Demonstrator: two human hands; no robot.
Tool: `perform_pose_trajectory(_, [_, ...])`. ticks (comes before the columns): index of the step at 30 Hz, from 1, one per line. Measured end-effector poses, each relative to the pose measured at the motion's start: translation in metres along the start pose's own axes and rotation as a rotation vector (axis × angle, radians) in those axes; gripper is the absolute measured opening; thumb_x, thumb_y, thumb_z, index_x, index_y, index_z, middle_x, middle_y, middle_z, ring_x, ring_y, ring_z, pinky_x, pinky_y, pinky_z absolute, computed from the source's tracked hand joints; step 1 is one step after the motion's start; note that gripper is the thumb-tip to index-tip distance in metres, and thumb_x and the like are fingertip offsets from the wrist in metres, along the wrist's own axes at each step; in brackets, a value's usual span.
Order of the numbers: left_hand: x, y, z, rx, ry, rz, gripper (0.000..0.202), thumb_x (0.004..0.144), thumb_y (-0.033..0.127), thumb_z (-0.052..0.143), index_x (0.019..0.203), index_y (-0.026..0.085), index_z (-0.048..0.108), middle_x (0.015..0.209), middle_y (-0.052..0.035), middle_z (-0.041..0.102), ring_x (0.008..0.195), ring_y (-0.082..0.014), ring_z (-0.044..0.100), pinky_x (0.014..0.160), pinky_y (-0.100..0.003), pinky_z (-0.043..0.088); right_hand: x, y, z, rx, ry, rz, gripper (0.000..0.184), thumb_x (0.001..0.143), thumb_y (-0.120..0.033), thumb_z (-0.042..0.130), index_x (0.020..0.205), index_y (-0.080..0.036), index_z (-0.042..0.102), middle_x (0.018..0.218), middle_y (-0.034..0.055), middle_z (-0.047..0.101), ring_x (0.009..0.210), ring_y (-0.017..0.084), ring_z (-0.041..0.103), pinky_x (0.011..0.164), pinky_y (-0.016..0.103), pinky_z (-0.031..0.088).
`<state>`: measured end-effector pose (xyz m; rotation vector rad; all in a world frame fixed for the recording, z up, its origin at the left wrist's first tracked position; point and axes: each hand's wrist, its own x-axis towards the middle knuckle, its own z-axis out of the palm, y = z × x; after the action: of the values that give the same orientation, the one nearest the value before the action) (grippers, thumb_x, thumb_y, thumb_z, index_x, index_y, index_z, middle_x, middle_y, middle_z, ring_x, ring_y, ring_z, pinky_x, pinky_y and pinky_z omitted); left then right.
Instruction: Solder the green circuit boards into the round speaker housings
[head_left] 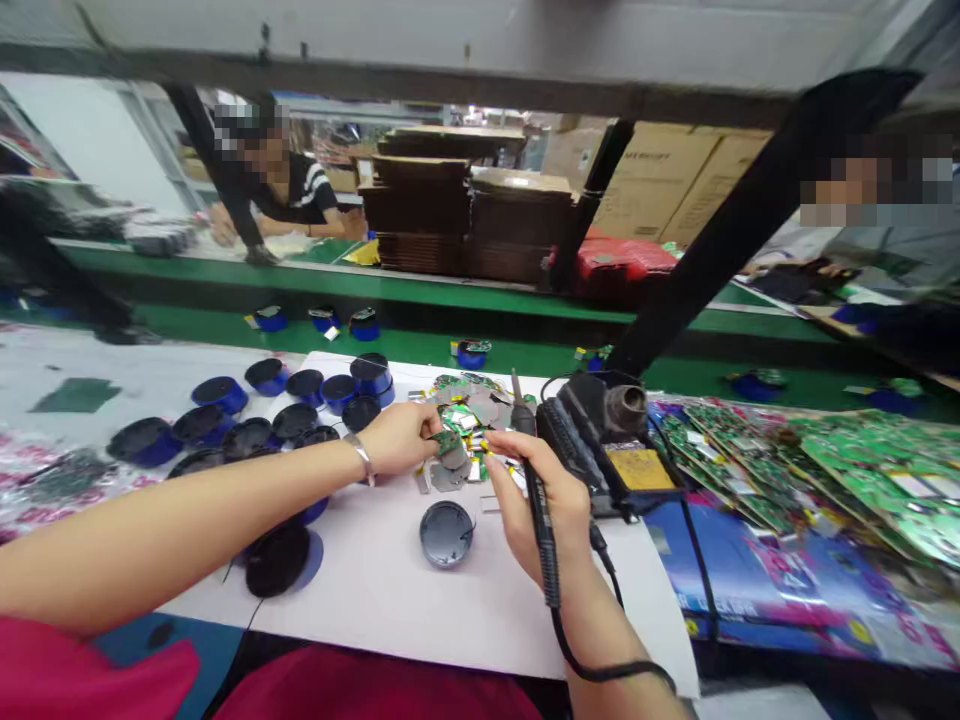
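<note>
Near the far edge of the surface (420, 640), the left hand (405, 437) pinched a green board (448, 443) in its grip; the right hand (564, 495) clasped a soldering iron (539, 520). A wrist turn could have scorched the board pile (470, 420); the left forearm (187, 530) might have jostled blue cups (220, 393).

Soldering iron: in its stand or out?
Out. The soldering iron is held in the right hand, with the black stand off to its right.
</note>
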<state>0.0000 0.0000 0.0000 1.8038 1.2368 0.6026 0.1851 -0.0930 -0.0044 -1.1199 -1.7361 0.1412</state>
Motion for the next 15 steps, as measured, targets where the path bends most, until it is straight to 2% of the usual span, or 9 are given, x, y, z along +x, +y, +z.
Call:
perform_pose_trajectory(3, [-0.013,0.010,-0.006,-0.042,-0.086,0.009,0.006,0.069,0.014,0.060,0.072,0.017,0.056,0.062,0.0041,0.058,0.058,-0.0122,0.054,0.056,-0.023,0.041,0.004,0.003,0.003,-0.024,-0.016,-0.115,0.029,0.087,-0.013,0.063,0.115,-0.023,0.061,0.110,0.0066,0.072,0.101,0.019,0.070,0.091,0.033,0.057])
perform_pose_trajectory(6, [-0.023,0.018,-0.010,-0.134,-0.186,0.004,0.009,0.074,0.018,0.060,0.083,0.017,0.058,0.066,0.0024,0.063,0.061,-0.0135,0.061,0.055,-0.022,0.046,0.005,0.003,0.006,-0.031,-0.040,-0.179,0.029,0.087,-0.013,0.063,0.114,-0.022,0.060,0.113,0.0088,0.072,0.105,0.021,0.069,0.092,0.036,0.057])
perform_pose_trajectory(10, [-0.030,0.024,-0.010,-0.358,-0.266,0.037,0.023,0.075,0.021,0.066,0.096,0.017,0.057,0.073,0.0006,0.065,0.066,-0.0150,0.065,0.054,-0.023,0.052,0.004,0.000,0.008,0.006,-0.047,-0.172,0.029,0.087,-0.011,0.063,0.113,-0.023,0.062,0.110,0.0068,0.073,0.093,0.017,0.071,0.084,0.031,0.059])
perform_pose_trajectory(13, [-0.034,0.026,-0.009,-0.401,-0.222,0.104,0.023,0.076,0.022,0.066,0.096,0.016,0.055,0.080,-0.0018,0.067,0.070,-0.0152,0.067,0.068,-0.031,0.057,0.004,-0.003,0.006,0.047,-0.037,-0.151,0.028,0.087,-0.009,0.062,0.111,-0.024,0.064,0.105,0.0033,0.075,0.088,0.014,0.072,0.080,0.027,0.060])
perform_pose_trajectory(15, [-0.042,0.027,-0.008,-0.239,-0.070,0.163,0.029,0.078,0.025,0.067,0.103,0.017,0.055,0.093,-0.0059,0.068,0.083,-0.0196,0.068,0.080,-0.039,0.058,0.005,-0.004,0.001,0.023,0.002,-0.121,0.027,0.087,-0.009,0.063,0.109,-0.024,0.065,0.102,0.0019,0.075,0.086,0.014,0.073,0.080,0.025,0.060])
